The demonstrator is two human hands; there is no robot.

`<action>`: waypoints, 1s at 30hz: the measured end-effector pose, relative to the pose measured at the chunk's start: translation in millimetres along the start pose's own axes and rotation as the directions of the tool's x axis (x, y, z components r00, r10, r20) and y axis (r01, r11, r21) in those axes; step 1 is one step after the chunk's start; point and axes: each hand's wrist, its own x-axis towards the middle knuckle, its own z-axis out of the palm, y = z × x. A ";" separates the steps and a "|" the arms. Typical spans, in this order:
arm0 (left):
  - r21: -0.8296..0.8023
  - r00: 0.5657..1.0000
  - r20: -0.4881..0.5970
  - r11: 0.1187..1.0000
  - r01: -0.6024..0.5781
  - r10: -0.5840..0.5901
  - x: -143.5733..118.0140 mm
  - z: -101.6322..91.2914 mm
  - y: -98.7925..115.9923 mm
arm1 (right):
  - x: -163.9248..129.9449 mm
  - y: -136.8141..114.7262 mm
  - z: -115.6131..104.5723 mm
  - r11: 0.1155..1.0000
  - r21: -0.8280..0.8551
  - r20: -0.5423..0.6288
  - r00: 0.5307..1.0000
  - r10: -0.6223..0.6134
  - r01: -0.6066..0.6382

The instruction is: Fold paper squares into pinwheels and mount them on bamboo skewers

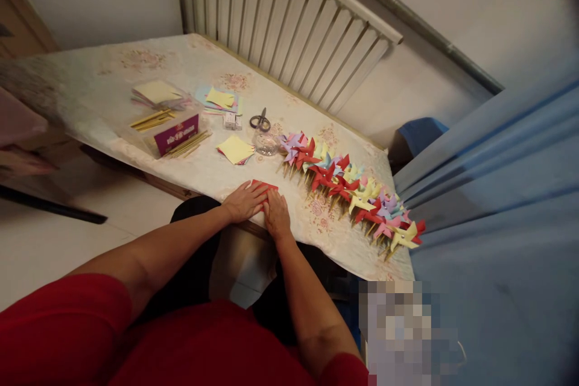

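Observation:
A piece of red paper (pixel 266 186) lies at the near edge of the cloth-covered table, partly hidden beneath both hands. My left hand (pixel 245 201) rests on its left side with the fingers stretched out flat. On the right side, my right hand (pixel 277 215) has its fingers close together over the paper's edge. Just beyond the hands is a stack of square paper (pixel 235 149), yellow on top. Close to it sits a clear round container (pixel 266 143) with small bits inside. To the right stand rows of finished paper pinwheels (pixel 346 184) on sticks, in several colours.
A clear box (pixel 143 140) with a purple label holds sticks and paper; loose sticks (pixel 187 145) lie beside it. Scissors (pixel 260 120), small white boxes (pixel 232 120) and coloured paper (pixel 219 99) are farther back. A radiator (pixel 289 30) and blue curtain (pixel 497 193) border the table (pixel 181 57). Another person's hand (pixel 27 160) is at left.

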 end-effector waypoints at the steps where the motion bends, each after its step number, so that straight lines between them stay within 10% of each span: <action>1: -0.005 1.000 0.005 1.000 0.001 0.000 -0.1 -0.8 -0.1 | -0.4 -0.7 0.2 1.000 -0.022 0.002 1.000 0.004 -0.004; 30: -0.062 0.988 0.147 0.997 0.045 -0.036 -4.7 -1.0 -22.8 | -2.7 -13.8 -10.2 0.981 -0.192 0.069 0.997 -0.025 0.038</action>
